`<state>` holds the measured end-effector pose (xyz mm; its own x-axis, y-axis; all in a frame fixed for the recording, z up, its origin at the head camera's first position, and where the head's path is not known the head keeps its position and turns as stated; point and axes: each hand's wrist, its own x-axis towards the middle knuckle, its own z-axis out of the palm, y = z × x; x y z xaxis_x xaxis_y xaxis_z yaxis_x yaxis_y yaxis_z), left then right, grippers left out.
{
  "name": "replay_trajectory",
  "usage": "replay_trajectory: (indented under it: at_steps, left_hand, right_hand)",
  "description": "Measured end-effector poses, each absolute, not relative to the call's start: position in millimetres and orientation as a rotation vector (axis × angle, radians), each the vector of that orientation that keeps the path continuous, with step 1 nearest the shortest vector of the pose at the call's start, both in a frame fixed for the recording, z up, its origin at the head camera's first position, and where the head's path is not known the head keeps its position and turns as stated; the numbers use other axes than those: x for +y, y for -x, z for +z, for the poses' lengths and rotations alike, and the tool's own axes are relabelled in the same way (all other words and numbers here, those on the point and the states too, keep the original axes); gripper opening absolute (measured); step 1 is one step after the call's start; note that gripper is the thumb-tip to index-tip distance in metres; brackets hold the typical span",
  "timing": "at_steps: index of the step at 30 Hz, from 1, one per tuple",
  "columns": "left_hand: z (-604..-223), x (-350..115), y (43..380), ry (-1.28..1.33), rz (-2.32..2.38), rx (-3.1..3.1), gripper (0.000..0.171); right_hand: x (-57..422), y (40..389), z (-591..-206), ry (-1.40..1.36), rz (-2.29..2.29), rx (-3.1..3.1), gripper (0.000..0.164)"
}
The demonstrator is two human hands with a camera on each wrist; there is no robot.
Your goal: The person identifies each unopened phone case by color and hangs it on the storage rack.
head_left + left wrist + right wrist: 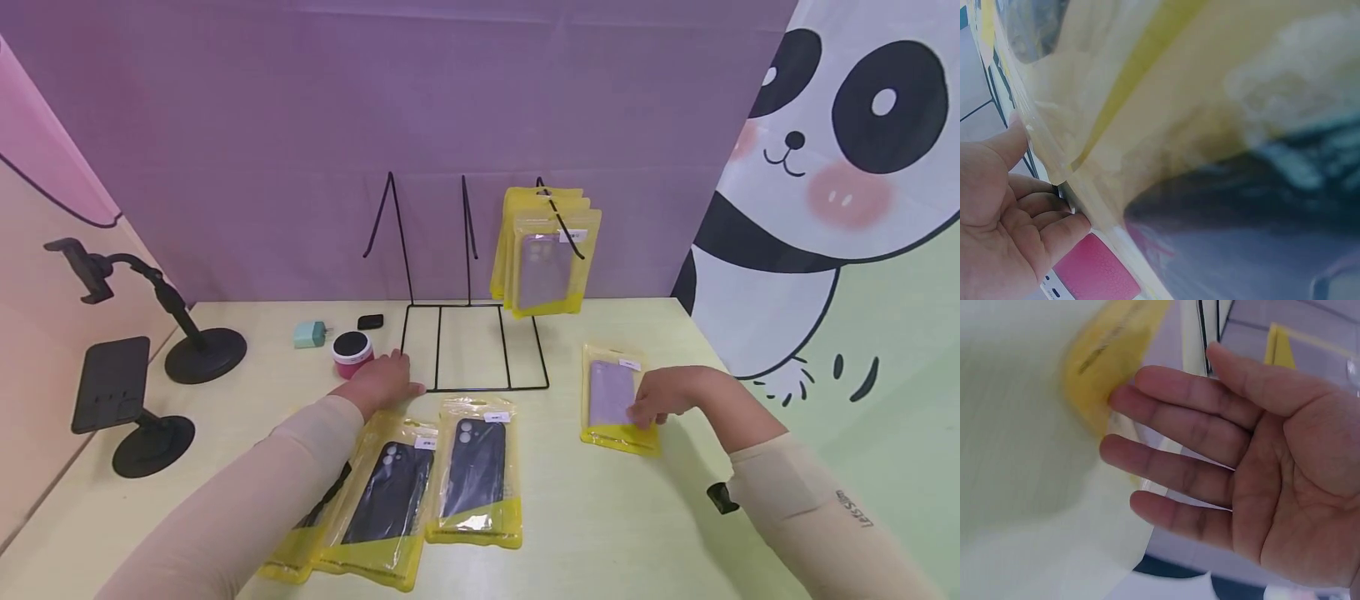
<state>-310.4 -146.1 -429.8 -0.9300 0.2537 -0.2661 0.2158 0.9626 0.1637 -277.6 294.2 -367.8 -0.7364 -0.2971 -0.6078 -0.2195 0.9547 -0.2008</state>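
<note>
My left hand [380,383] is at the front left corner of a black wire display rack [487,389], fingers curled round its wire; in the left wrist view this hand [1016,219] is partly behind a blurred pouch. My right hand [667,393] reaches over the right edge of a yellow pouch [622,439] containing a purple phone case [611,392]. Its fingers [1191,425] look straight and spread in the right wrist view, fingertips at the pouch. On the rack's right hook hang several yellow pouches [588,267], the front one with a purple case.
Yellow pouches with black phone cases [476,467] lie in front of the rack, one partly under my left sleeve. A pink jar [352,354], a teal charger [309,334] and a small black item [371,322] stand left. Two black phone stands [206,354] occupy the far left.
</note>
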Motion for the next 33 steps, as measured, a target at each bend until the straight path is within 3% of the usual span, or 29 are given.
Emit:
replay_trajectory:
  at_steps: [5,11,14,20,27,33]
  left_hand:
    - [-431.5,-146.7,310.8,-0.339,0.189,2.820,0.076]
    - [-430.0,-147.0,310.5,-0.334,0.195,2.826,0.077]
    - [-431.0,-147.4,311.1,-0.325,0.205,2.824,0.077]
    - [-435.8,-148.0,312.2,-0.326,0.204,2.810,0.078]
    - [-432.8,-147.2,312.0,-0.330,0.198,2.824,0.078]
    - [-431.2,-146.9,311.1,-0.344,0.195,2.824,0.077]
  right_hand:
    - [316.9,289.4,-366.8,0.321,-0.299,2.597,0.036]
    - [336.0,318.3,-399.7,0.239,-0.355,2.779,0.068]
    - [337.6,332.0,-414.4,0.189,-0.353,2.805,0.077]
    - [328.6,340.2,-419.8,0.180,-0.467,2.716,0.065]
    - [323.3,337.2,-413.9,0.336,-0.656,2.649,0.028]
    - [314.1,332.0,-383.5,0.422,-0.909,2.687,0.020]
